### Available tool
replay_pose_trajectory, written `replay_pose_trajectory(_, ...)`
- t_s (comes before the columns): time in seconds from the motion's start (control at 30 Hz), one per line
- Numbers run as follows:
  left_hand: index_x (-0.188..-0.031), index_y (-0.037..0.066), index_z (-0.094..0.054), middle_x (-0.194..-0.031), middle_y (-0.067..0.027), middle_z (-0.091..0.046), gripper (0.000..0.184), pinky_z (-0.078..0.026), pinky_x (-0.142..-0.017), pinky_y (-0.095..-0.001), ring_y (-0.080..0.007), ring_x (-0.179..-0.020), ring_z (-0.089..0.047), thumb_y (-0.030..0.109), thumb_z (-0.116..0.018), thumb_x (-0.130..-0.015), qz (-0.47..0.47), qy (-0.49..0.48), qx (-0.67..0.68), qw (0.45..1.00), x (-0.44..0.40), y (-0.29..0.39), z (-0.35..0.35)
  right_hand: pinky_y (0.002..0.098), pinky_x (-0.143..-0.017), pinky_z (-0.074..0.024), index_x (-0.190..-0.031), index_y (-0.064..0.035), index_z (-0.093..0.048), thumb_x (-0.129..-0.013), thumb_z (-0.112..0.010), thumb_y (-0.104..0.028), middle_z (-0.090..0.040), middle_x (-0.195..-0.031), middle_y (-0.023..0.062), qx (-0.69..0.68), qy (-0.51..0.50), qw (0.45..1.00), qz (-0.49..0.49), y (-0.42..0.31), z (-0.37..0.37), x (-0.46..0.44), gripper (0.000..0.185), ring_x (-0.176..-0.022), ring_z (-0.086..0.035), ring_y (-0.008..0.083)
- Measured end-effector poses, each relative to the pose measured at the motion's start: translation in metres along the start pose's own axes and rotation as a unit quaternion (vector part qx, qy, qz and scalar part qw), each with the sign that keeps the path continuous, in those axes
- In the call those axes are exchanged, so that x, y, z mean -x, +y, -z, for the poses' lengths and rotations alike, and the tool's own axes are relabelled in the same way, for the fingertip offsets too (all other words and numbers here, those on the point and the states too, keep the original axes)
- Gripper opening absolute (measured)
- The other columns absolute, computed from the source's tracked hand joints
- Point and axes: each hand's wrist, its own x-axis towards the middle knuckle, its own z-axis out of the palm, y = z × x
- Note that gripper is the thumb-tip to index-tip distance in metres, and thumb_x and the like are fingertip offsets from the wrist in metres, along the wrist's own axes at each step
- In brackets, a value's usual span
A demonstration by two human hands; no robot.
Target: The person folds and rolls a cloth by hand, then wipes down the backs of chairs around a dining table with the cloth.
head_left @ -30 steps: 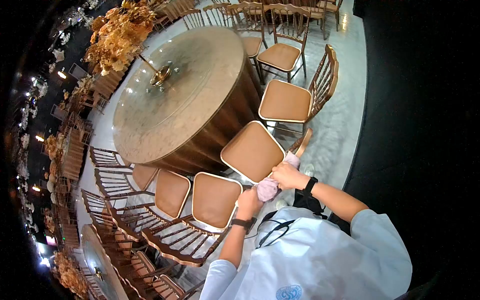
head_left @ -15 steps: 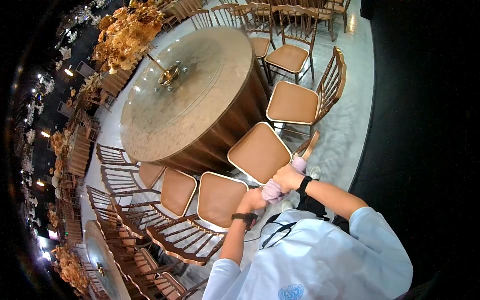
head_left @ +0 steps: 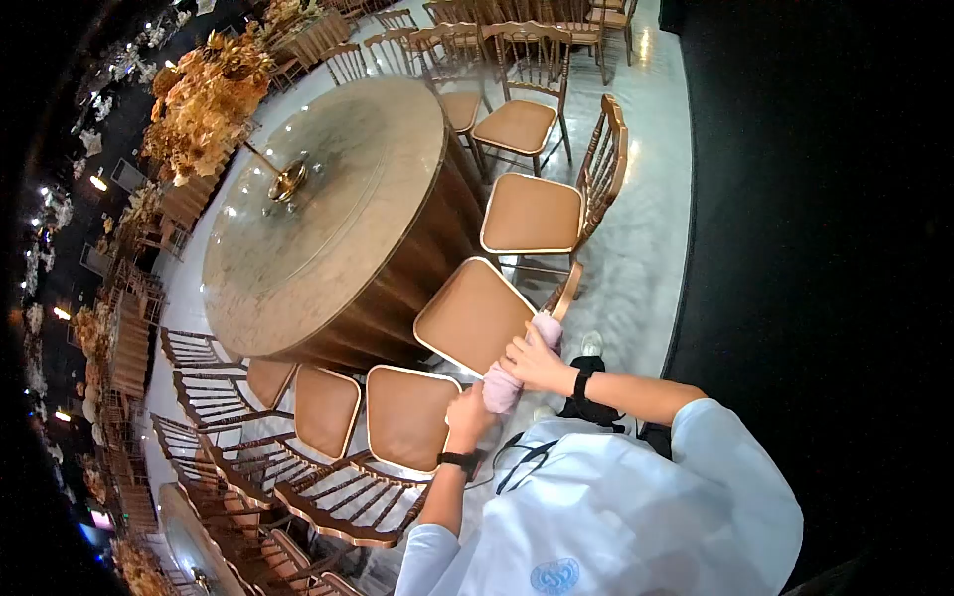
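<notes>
A chair with a brown padded seat [head_left: 475, 316] and pale edging stands in front of me, its wooden back [head_left: 566, 291] toward me. A pinkish cloth [head_left: 503, 390] is bunched over the top of that back. My right hand [head_left: 537, 361] presses onto the cloth, fingers curled over it. At the lower left end of the back, my left hand [head_left: 469, 413] is closed around the chair, beside the cloth; its fingertips are partly hidden.
A large round table [head_left: 328, 214] with a gold-stemmed flower centerpiece [head_left: 204, 104] lies beyond the chair. More chairs ring it, including one to the right [head_left: 534, 214] and one to the left [head_left: 407, 417]. A black surface [head_left: 795, 228] borders the pale floor.
The view has shifted, moving the table and chairs leftward in the picture. My right hand's fingers are spread further along the cloth, and my left hand sits slightly apart from it.
</notes>
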Motion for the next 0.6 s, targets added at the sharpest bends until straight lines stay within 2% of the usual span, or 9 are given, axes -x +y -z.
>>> replay_pose_trajectory(0.1,-0.106,0.002,-0.054,-0.085,-0.0186,-0.067,0.045,-0.052,-0.07,-0.0504,-0.0376,-0.079,-0.066,0.016,-0.07,-0.066,-0.042,0.068,-0.01,0.997,0.004,-0.005,-0.012,0.0637,-0.1,-0.0316,-0.105,-0.0125,-0.063,-0.063,-0.071,-0.023,-0.055,-0.094,0.0058,0.01,0.07,0.996,-0.058,-0.003,0.02,0.011,0.044,-0.098,-0.054,0.0268)
replay_pose_trajectory(0.17,-0.104,0.001,-0.054,-0.084,-0.0186,-0.066,0.042,-0.052,-0.068,-0.0503,-0.0377,-0.078,-0.065,0.013,-0.069,-0.066,-0.056,0.086,-0.013,0.995,0.0,-0.002,-0.013,0.0661,-0.098,-0.0307,-0.104,-0.0131,-0.065,-0.065,-0.07,-0.02,-0.056,-0.097,0.007,-0.008,0.052,0.997,-0.049,0.003,0.008,0.013,0.041,-0.1,-0.054,0.0289)
replay_pose_trajectory(0.23,-0.11,0.0,-0.05,-0.094,-0.0243,-0.064,0.052,-0.052,-0.073,-0.05,-0.0427,-0.085,-0.063,0.013,-0.07,-0.065,-0.077,0.015,-0.009,0.997,-0.001,0.011,0.004,0.0666,-0.095,-0.0314,-0.101,-0.0146,-0.067,-0.065,-0.071,-0.02,-0.057,-0.099,0.0074,-0.079,-0.108,0.99,-0.036,0.012,0.0,0.006,0.037,-0.104,-0.054,0.0298)
replay_pose_trajectory(0.3,-0.107,0.0,-0.05,-0.092,-0.024,-0.063,0.049,-0.052,-0.074,-0.0504,-0.043,-0.084,-0.063,0.016,-0.07,-0.066,-0.088,0.023,0.005,0.996,-0.008,0.015,0.003,0.0644,-0.093,-0.0337,-0.096,-0.0144,-0.069,-0.064,-0.069,-0.017,-0.062,-0.093,0.0095,-0.102,-0.134,0.985,-0.027,0.026,0.001,-0.006,0.033,-0.1,-0.06,0.0293)
replay_pose_trajectory(0.37,-0.099,-0.003,-0.051,-0.084,-0.0214,-0.065,0.039,-0.052,-0.07,-0.0497,-0.0408,-0.078,-0.064,0.016,-0.069,-0.07,-0.109,0.053,0.04,0.992,-0.013,0.021,0.005,0.0553,-0.088,-0.0418,-0.091,-0.0121,-0.07,-0.063,-0.067,-0.016,-0.066,-0.081,0.0123,-0.19,-0.307,0.932,-0.011,0.039,0.01,-0.024,0.029,-0.086,-0.065,0.0301)
replay_pose_trajectory(0.4,-0.1,-0.005,-0.051,-0.087,-0.0233,-0.066,0.043,-0.052,-0.072,-0.0491,-0.0419,-0.081,-0.064,0.02,-0.071,-0.071,-0.076,0.009,0.03,0.997,-0.016,0.025,0.009,0.046,-0.075,-0.0499,-0.086,-0.0076,-0.07,-0.058,-0.069,-0.016,-0.068,-0.075,0.0164,-0.231,-0.278,0.933,-0.006,0.045,0.014,-0.029,0.03,-0.075,-0.067,0.0336)
replay_pose_trajectory(0.43,-0.1,-0.005,-0.051,-0.087,-0.0233,-0.066,0.043,-0.052,-0.072,-0.0491,-0.0419,-0.081,-0.064,0.02,-0.071,-0.071,-0.076,0.012,0.03,0.997,-0.02,0.025,0.008,0.046,-0.075,-0.0499,-0.086,-0.0076,-0.07,-0.058,-0.069,-0.016,-0.068,-0.075,0.0164,-0.228,-0.277,0.933,-0.005,0.051,0.018,-0.035,0.03,-0.075,-0.067,0.0336)
replay_pose_trajectory(0.5,-0.111,-0.004,-0.052,-0.1,-0.0265,-0.065,0.054,-0.052,-0.078,-0.0471,-0.0418,-0.092,-0.063,0.025,-0.073,-0.071,-0.032,-0.056,0.114,0.991,-0.028,0.024,0.002,0.046,-0.065,-0.0525,-0.084,-0.006,-0.071,-0.054,-0.072,-0.019,-0.069,-0.079,0.0195,-0.335,-0.352,0.874,0.012,0.062,0.026,-0.048,0.033,-0.077,-0.067,0.037)
replay_pose_trajectory(0.6,-0.121,0.0,-0.051,-0.112,-0.0267,-0.062,0.065,-0.05,-0.086,-0.0447,-0.0406,-0.104,-0.06,0.03,-0.076,-0.069,-0.061,-0.098,0.178,0.977,-0.024,0.046,0.046,0.0415,-0.062,-0.0539,-0.085,-0.003,-0.071,-0.05,-0.074,-0.02,-0.07,-0.08,0.0184,-0.361,-0.429,0.828,-0.013,0.068,0.018,-0.06,0.039,-0.072,-0.068,0.0315)
